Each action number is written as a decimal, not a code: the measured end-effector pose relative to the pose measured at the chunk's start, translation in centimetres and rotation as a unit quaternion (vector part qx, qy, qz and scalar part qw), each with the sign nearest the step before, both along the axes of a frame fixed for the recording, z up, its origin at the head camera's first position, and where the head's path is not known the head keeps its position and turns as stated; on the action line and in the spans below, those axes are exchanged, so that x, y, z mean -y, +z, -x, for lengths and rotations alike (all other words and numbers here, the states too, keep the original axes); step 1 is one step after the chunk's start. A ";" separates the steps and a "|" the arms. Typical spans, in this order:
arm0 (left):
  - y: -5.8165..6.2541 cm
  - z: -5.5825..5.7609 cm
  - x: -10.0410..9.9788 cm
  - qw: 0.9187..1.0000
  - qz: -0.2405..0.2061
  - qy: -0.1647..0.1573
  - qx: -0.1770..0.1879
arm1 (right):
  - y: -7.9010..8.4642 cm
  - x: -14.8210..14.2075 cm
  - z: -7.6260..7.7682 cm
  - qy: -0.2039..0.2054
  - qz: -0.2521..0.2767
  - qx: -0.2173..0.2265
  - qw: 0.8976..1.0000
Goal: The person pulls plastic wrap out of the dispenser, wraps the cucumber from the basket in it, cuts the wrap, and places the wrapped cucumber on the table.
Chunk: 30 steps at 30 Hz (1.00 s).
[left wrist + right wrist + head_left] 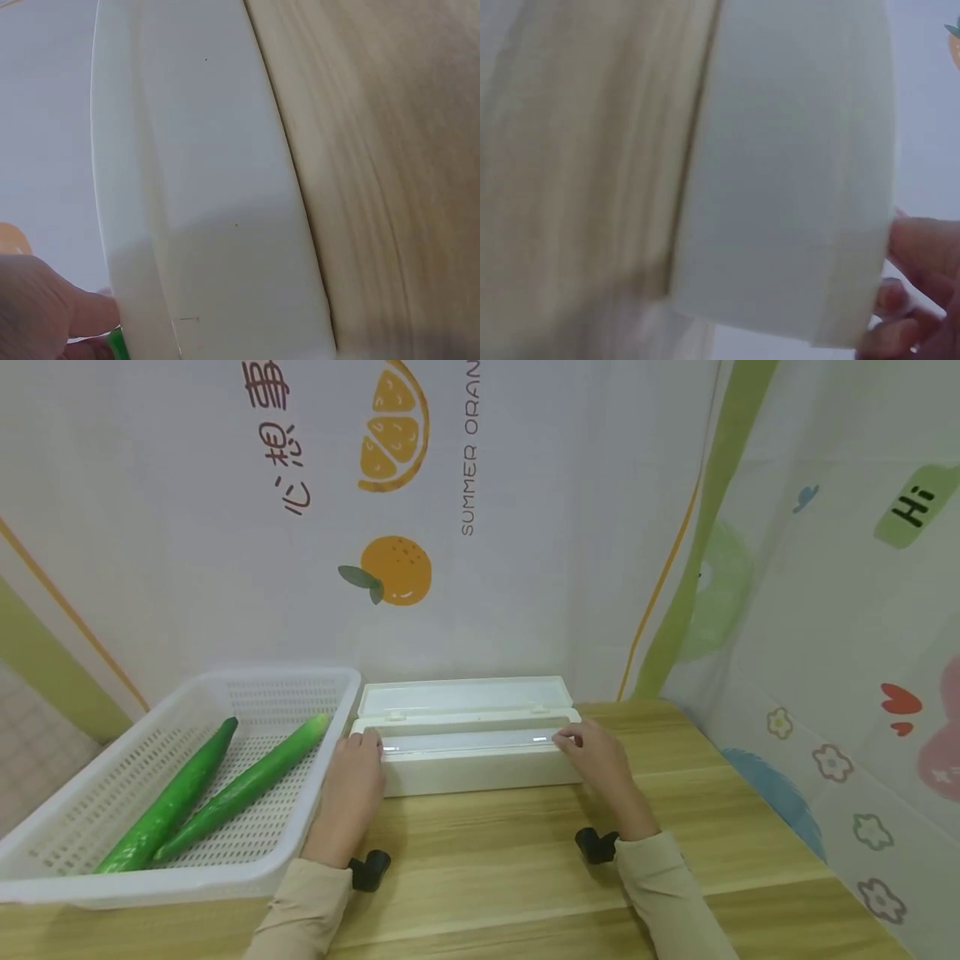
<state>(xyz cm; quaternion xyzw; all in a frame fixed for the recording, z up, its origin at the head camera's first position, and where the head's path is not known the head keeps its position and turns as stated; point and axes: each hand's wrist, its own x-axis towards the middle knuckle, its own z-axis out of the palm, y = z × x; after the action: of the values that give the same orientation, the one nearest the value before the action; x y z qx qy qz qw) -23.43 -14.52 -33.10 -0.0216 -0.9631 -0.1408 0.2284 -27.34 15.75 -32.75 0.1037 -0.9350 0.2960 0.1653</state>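
A long white cling film dispenser box (480,772) sits on the wooden table with its lid (465,697) raised at the back. Inside lies a pale, shiny roll of film (465,742) running its full length. My left hand (356,781) holds the box's left end, fingertips over the top edge. At the opposite end my right hand (603,768) grips the corner, thumb and forefinger close together at the rim. The right wrist view shows curled fingers (900,330) by the end wall; in the left wrist view the thumb (90,311) meets the edge.
To the left stands a white plastic basket (97,893), its right side close to the box. Two green cucumbers (247,789) lie in it. A printed white curtain (510,610) hangs behind the table (480,877). Black mounts (596,845) are strapped at both wrists.
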 end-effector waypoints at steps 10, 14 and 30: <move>0.0 0.2 0.0 1.000 -0.012 0.022 0.009 | -0.9 0.9 0.2 -0.047 -0.004 -0.033 0.998; 0.0 0.3 -0.1 1.000 -0.013 0.025 -0.001 | -0.8 1.2 0.1 -0.051 -0.006 -0.035 0.998; 0.1 0.5 -0.7 0.994 -0.030 0.001 -0.103 | -0.6 1.2 0.0 -0.043 -0.008 -0.034 0.998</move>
<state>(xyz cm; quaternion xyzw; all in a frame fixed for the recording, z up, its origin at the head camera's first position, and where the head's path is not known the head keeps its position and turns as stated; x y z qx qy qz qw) -23.93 -13.84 -32.99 -0.0286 -0.9298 -0.1663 0.3272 -27.36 14.55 -33.35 0.0747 -0.9347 0.2776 0.2090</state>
